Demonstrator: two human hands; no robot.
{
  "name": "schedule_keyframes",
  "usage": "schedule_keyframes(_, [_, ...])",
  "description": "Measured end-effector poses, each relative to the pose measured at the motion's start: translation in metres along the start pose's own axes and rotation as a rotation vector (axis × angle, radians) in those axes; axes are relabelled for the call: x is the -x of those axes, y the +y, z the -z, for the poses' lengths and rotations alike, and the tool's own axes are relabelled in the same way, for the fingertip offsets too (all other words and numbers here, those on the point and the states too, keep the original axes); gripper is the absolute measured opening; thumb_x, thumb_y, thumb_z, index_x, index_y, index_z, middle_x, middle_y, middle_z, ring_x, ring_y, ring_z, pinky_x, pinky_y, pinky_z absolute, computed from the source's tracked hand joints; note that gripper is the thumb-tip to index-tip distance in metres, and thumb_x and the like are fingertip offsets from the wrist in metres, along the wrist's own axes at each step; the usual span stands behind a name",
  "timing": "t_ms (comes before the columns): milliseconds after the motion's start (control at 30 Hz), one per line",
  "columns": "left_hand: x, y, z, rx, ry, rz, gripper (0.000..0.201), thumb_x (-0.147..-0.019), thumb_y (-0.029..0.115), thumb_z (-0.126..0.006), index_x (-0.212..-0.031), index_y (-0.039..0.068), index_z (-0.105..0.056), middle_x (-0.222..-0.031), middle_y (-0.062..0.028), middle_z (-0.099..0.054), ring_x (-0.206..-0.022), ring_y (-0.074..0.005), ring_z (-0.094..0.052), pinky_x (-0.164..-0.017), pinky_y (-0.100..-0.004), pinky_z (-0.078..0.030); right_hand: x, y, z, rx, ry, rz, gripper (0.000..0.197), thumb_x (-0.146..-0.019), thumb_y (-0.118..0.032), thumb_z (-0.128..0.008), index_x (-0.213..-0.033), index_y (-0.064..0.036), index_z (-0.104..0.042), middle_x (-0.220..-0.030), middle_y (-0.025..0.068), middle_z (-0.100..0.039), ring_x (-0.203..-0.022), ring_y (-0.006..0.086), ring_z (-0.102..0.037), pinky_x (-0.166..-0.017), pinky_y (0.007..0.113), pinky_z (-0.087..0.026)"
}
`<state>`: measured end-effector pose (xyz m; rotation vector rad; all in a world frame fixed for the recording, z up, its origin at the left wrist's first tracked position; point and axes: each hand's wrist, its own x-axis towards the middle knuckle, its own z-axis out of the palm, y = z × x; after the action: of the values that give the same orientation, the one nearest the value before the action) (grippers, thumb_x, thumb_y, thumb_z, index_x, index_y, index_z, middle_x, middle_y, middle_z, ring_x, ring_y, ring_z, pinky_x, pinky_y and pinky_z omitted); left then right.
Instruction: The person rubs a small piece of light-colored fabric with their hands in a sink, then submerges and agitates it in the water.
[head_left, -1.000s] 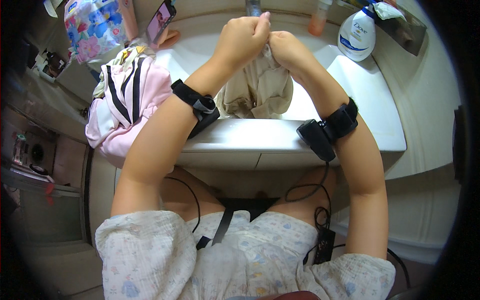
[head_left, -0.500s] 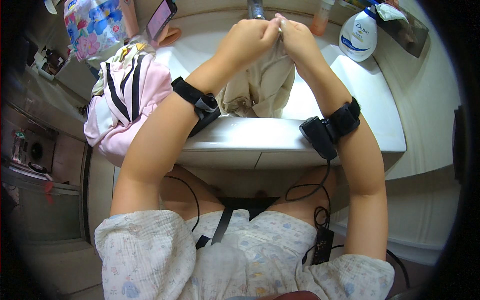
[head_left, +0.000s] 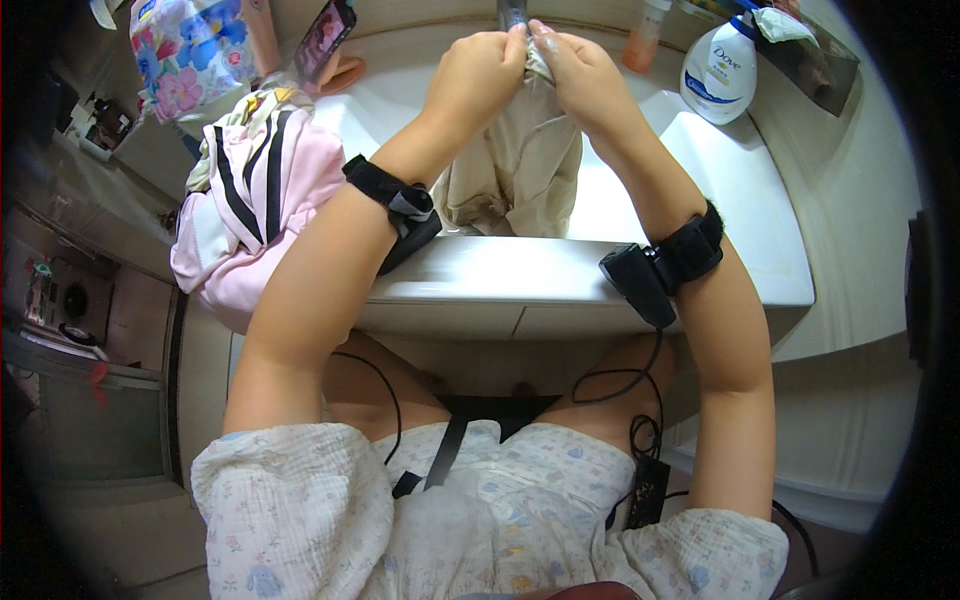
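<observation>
A wet-looking beige garment (head_left: 515,175) hangs into the white sink (head_left: 690,200), its lower folds resting near the front rim. My left hand (head_left: 478,82) grips its upper edge from the left, the thumb pressed against the fist. From the other side my right hand (head_left: 585,80) pinches the same edge, thumb uppermost, with a bit of cloth showing between the two hands. Both are raised near the metal faucet (head_left: 511,14) at the back of the sink. What kind of garment it is cannot be made out.
A pile of pink and white clothes with black stripes (head_left: 262,190) lies on the left rim. Behind it stand a flowered package (head_left: 200,55) and a phone (head_left: 325,42) on an orange holder. A white pump bottle (head_left: 720,70) and an orange-tinted bottle (head_left: 642,40) stand at the back right.
Both hands have shifted a little to the left with the garment's edge, and their thumbs are slightly farther apart. The picture on the phone's screen is different.
</observation>
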<state>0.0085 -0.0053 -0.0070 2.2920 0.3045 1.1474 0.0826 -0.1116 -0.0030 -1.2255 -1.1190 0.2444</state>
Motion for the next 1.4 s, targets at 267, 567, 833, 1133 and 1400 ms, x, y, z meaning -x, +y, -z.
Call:
schedule_keyframes(267, [0.005, 0.017, 0.001, 0.12, -0.178, -0.017, 0.042, -0.089, 0.032, -0.042, -0.07, -0.002, -0.057, -0.065, -0.024, -0.053, -0.061, -0.0408, -0.052, -0.056, -0.0426, -0.042, 0.001, -0.005, 0.016, 0.032, 0.022, -0.338, 0.039, -0.093, -0.034, -0.042, -0.097, 0.0003, -0.06, -0.088, 0.0008, -0.059, -0.08, 0.0054, -0.05, -0.073, 0.02, -0.04])
schedule_keyframes(567, [0.004, 0.02, 0.005, 0.067, 0.06, -0.207, 0.045, -0.093, 0.032, -0.041, -0.073, -0.005, -0.055, -0.054, -0.0163, -0.048, -0.047, -0.0203, -0.042, -0.05, -0.0318, -0.039, 0.005, -0.003, 0.0, 0.117, -0.018, -0.275, 0.042, -0.092, -0.03, -0.037, -0.085, 0.0055, -0.058, -0.069, 0.006, -0.056, -0.066, 0.0126, -0.049, -0.063, 0.028, -0.04])
schedule_keyframes(833, [0.005, 0.025, 0.004, 0.123, -0.022, -0.087, 0.046, -0.093, 0.034, -0.039, -0.074, -0.005, -0.054, -0.052, -0.0135, -0.044, -0.049, -0.0155, -0.041, -0.05, -0.03, -0.037, -0.002, 0.01, 0.004, 0.123, 0.062, -0.174, 0.041, -0.091, -0.03, -0.039, -0.077, 0.0047, -0.056, -0.061, 0.004, -0.053, -0.057, 0.0119, -0.047, -0.055, 0.03, -0.039])
schedule_keyframes(1133, [0.007, 0.026, 0.003, 0.091, 0.005, -0.184, 0.042, -0.09, 0.032, -0.042, -0.069, -0.002, -0.057, -0.061, -0.022, -0.053, -0.056, -0.0389, -0.05, -0.053, -0.0404, -0.041, 0.004, -0.013, 0.002, 0.083, 0.054, -0.271, 0.039, -0.091, -0.029, -0.039, -0.076, 0.0017, -0.057, -0.064, 0.0005, -0.052, -0.059, 0.0093, -0.045, -0.057, 0.026, -0.038])
schedule_keyframes(1400, [0.001, 0.014, 0.008, 0.065, 0.035, -0.02, 0.046, -0.092, 0.034, -0.039, -0.071, -0.006, -0.051, -0.053, -0.0142, -0.041, -0.049, -0.0192, -0.036, -0.051, -0.0333, -0.037, 0.0, 0.0, 0.0, 0.128, -0.032, -0.126, 0.041, -0.091, -0.031, -0.039, -0.074, 0.0038, -0.055, -0.059, 0.0008, -0.05, -0.056, 0.0084, -0.042, -0.053, 0.027, -0.037])
